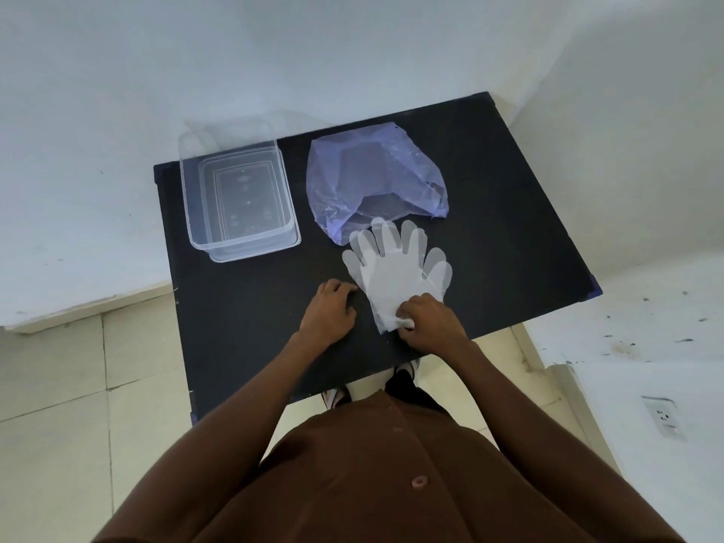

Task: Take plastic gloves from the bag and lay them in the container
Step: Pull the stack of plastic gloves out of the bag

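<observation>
We look down over a black rectangular table [243, 339] set against a pale wall, with cream floor tiles around its near edge. At the far left of the table stands a clear, rectangular plastic container [238, 197], open at the top, with nothing but its own moulded base showing through it. To its right, well apart from it, lies a thin, crumpled, translucent purple plastic bag [372, 178], its mouth turned toward us. Just in front of the bag, with their fingertips overlapping its near edge, lie the clear, thin plastic gloves [395, 268], a small stack spread flat on the table with the fingers fanned out and pointing away from us; we cannot tell how many there are. Our right hand [429, 321] is curled over the cuff end of the gloves, the fingers bent and pinching the wrinkled edge of the plastic. Our left hand [329, 315] rests on the table just to the left of the gloves, fingers loosely curled, their tips at or near the gloves' left edge, and it has hold of nothing that we can see. Both arms reach out from a brown buttoned shirt [384, 484] at the bottom of the view, and a white wall socket [664, 417] shows at the lower right
</observation>
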